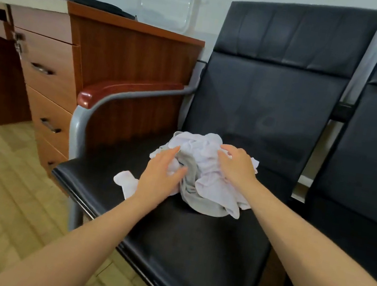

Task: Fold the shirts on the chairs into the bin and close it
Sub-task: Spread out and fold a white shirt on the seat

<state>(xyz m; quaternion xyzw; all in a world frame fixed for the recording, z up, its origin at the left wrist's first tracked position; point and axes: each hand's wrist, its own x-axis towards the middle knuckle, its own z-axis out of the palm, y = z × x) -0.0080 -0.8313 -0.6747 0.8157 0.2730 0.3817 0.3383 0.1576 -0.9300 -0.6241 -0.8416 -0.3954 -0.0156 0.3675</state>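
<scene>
The crumpled white-and-grey shirt [205,170] lies bunched on the seat of the black chair [190,243], directly beneath both hands, with no bin in view. The left hand [160,178] rests open on the bundle's near-left edge and the right hand [237,166] presses on its far-right top, fingers curled into the cloth; both are equally near. The heap shows no clear long axis or heading; judged, it must be lifted and spread first.
</scene>
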